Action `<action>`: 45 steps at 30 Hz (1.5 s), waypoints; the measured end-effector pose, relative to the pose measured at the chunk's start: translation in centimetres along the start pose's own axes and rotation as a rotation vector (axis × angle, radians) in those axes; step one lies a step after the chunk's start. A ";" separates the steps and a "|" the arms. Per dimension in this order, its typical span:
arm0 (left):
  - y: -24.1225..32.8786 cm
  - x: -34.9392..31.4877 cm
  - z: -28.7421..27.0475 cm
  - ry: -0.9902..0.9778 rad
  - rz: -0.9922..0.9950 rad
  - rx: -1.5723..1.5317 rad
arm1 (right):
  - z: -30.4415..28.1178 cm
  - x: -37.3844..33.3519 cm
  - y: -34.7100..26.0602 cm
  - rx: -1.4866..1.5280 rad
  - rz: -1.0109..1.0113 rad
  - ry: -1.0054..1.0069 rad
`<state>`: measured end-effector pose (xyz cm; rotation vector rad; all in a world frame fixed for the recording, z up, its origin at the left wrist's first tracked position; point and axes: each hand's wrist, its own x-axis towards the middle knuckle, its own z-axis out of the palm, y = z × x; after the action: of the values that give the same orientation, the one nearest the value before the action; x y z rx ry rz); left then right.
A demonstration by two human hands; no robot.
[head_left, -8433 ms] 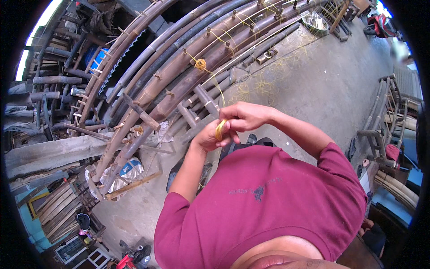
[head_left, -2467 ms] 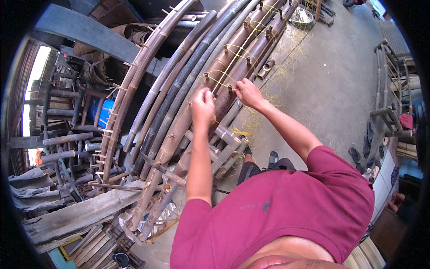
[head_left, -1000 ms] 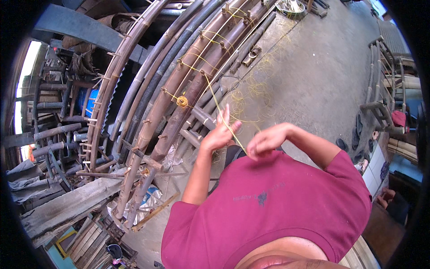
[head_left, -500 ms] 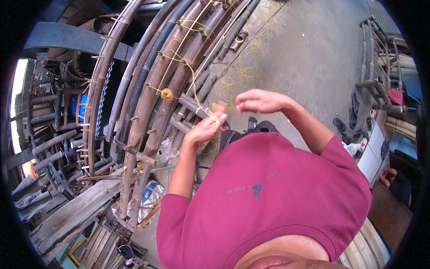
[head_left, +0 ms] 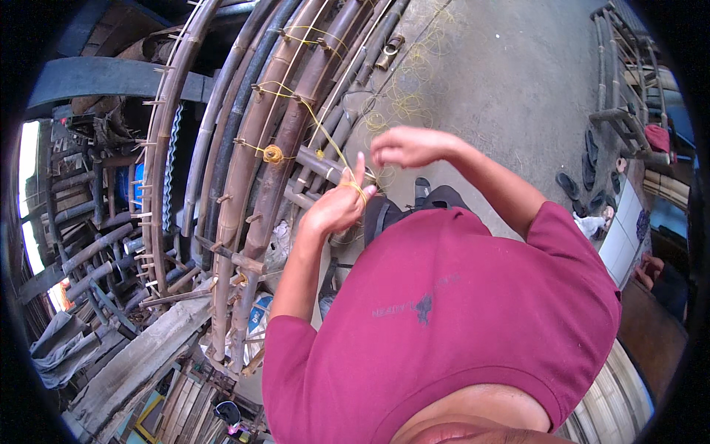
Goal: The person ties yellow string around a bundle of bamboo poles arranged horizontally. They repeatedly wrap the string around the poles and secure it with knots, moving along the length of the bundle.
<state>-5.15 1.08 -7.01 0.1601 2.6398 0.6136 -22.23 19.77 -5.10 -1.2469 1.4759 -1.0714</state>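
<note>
Yellow cord (head_left: 330,140) runs from short pegs on two long brown bamboo poles (head_left: 293,137) down to my left hand (head_left: 339,208). Several turns of it are looped around that hand. One finger points up and the thumb sticks out beside the loops. To the right, and apart from it, is my right hand (head_left: 410,146), its fingers curled downward and slightly blurred. Whatever those fingers hold cannot be made out. A small wound bundle of yellow cord (head_left: 273,154) is tied against the poles, left of my left hand.
Loose yellow cord (head_left: 408,103) lies in tangled coils on the concrete floor (head_left: 510,96). More bamboo poles and frames crowd the left. A bamboo rack (head_left: 629,118) stands far right, near dark slippers (head_left: 569,185). A weathered plank (head_left: 144,362) lies at lower left.
My right hand has shifted a little left and up. A finger of my left hand now points upward beside the loops. The whole view has shifted slightly.
</note>
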 end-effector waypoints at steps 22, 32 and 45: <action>4.2 -0.6 -2.7 0.117 -0.132 -1.498 | 0.0 -2.0 -3.2 0.269 0.050 -0.079; 3.6 0.0 -2.5 0.211 -0.031 -1.447 | 0.6 -1.5 2.6 0.144 0.120 0.077; 1.7 -1.2 -3.0 -0.519 0.107 -1.857 | -0.4 -0.6 -0.4 0.371 0.260 0.114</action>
<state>-5.36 1.16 -3.43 -0.1090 0.8139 2.2467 -22.48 20.37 -4.54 -0.7249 1.3978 -1.1866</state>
